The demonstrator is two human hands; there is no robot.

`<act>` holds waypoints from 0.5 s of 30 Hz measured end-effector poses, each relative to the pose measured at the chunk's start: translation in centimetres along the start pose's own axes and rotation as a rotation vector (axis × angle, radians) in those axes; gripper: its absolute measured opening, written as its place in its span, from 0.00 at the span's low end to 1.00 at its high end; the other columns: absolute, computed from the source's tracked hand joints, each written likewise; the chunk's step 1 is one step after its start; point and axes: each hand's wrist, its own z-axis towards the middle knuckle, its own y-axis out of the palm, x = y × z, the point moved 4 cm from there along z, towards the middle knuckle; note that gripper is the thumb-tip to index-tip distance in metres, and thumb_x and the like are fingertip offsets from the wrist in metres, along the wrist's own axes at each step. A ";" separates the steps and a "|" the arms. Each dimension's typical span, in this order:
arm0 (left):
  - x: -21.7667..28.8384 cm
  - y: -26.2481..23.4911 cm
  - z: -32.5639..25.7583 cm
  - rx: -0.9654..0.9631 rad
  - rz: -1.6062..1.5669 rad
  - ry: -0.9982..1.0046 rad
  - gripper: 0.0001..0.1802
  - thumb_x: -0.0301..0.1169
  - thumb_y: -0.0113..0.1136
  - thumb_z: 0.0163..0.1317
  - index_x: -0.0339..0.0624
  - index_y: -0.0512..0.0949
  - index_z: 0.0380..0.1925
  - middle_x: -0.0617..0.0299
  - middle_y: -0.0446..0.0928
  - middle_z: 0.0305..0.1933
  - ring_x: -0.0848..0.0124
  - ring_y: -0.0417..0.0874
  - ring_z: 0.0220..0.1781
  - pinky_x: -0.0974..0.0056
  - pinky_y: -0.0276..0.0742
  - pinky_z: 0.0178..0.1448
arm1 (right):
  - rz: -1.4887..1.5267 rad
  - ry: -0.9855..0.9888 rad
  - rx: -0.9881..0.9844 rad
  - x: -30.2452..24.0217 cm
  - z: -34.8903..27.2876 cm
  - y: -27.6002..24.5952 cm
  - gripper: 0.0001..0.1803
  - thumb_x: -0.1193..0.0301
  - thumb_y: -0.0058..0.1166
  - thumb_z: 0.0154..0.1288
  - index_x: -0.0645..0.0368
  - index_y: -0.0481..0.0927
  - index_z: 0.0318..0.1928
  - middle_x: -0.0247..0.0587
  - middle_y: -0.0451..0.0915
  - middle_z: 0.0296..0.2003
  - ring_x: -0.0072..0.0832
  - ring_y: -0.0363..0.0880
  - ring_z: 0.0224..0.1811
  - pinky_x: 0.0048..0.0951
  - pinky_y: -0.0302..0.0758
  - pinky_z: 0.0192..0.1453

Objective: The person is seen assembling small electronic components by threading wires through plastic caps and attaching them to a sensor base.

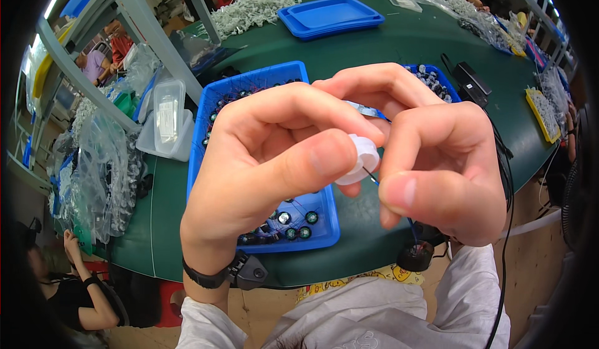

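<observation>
My left hand is closed, its thumb and forefinger pinching a small white round plastic cap with a hollow open side. A thin dark wire runs from the cap to my right hand, whose thumb and forefinger are pressed together on it. Below the right hand, a black round part hangs or rests at the table's near edge, with blue wire rising from it toward my fingers. Behind the fingers shows a small bluish piece, mostly hidden. Under my left hand stands a blue tray of round black wired parts.
Another blue tray of small parts sits behind my right hand. Stacked blue trays and a heap of clear plastic pieces lie farther back. A black power adapter with cables is at right. Clear containers and a metal post stand left.
</observation>
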 end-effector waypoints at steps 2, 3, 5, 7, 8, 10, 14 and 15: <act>0.3 0.0 0.0 0.001 -0.003 -0.022 0.29 0.56 0.53 0.54 0.36 0.71 0.32 0.60 0.72 0.30 0.74 0.74 0.31 0.69 0.68 0.46 | 0.058 0.047 0.052 0.0 0.1 0.2 0.09 0.69 0.54 0.46 0.58 0.75 0.15 0.58 0.67 0.48 0.38 0.65 0.54 0.37 0.63 0.53; 0.3 0.0 0.0 0.001 -0.006 -0.042 0.30 0.57 0.52 0.55 0.35 0.71 0.33 0.60 0.72 0.31 0.74 0.75 0.32 0.69 0.68 0.49 | 0.060 0.048 0.051 0.0 0.1 0.2 0.09 0.69 0.54 0.46 0.58 0.75 0.15 0.58 0.67 0.48 0.38 0.65 0.54 0.37 0.63 0.53; 0.2 -0.1 0.0 -0.005 0.001 -0.041 0.30 0.56 0.52 0.55 0.35 0.71 0.33 0.59 0.72 0.31 0.74 0.75 0.34 0.69 0.68 0.49 | 0.018 0.058 0.026 -0.1 0.1 0.0 0.09 0.69 0.54 0.46 0.59 0.75 0.15 0.57 0.66 0.50 0.36 0.66 0.52 0.35 0.65 0.51; 0.2 -0.2 0.0 -0.008 0.010 -0.042 0.30 0.56 0.51 0.55 0.35 0.71 0.33 0.59 0.72 0.32 0.74 0.75 0.35 0.69 0.69 0.49 | 0.004 0.039 0.017 0.1 0.1 -0.1 0.09 0.69 0.54 0.46 0.59 0.75 0.15 0.57 0.66 0.50 0.36 0.66 0.52 0.35 0.65 0.51; 0.1 -0.2 -0.1 -0.007 0.008 -0.060 0.30 0.56 0.51 0.55 0.35 0.71 0.33 0.59 0.72 0.32 0.74 0.75 0.35 0.69 0.70 0.47 | -0.009 0.019 0.007 0.2 0.1 -0.1 0.09 0.69 0.54 0.46 0.59 0.75 0.15 0.57 0.65 0.50 0.36 0.66 0.51 0.35 0.65 0.50; 0.1 -0.3 -0.1 -0.005 0.006 -0.079 0.30 0.57 0.50 0.56 0.34 0.70 0.33 0.59 0.72 0.32 0.74 0.75 0.36 0.69 0.72 0.45 | 0.020 0.062 0.018 0.1 0.1 0.0 0.09 0.70 0.54 0.46 0.59 0.75 0.15 0.57 0.65 0.50 0.37 0.66 0.51 0.36 0.65 0.51; 0.3 -0.5 -0.2 -0.006 0.037 -0.113 0.31 0.57 0.49 0.55 0.34 0.70 0.34 0.57 0.73 0.32 0.72 0.76 0.37 0.70 0.73 0.38 | 0.021 0.043 0.029 0.3 0.2 0.1 0.08 0.71 0.53 0.47 0.60 0.75 0.16 0.57 0.65 0.50 0.37 0.66 0.52 0.37 0.63 0.53; 0.3 -0.5 -0.1 -0.013 0.048 -0.128 0.32 0.58 0.49 0.55 0.34 0.70 0.34 0.57 0.73 0.32 0.71 0.76 0.37 0.70 0.74 0.36 | 0.021 0.043 0.030 0.4 0.3 -0.1 0.08 0.71 0.53 0.47 0.60 0.75 0.16 0.57 0.65 0.50 0.37 0.66 0.52 0.37 0.63 0.53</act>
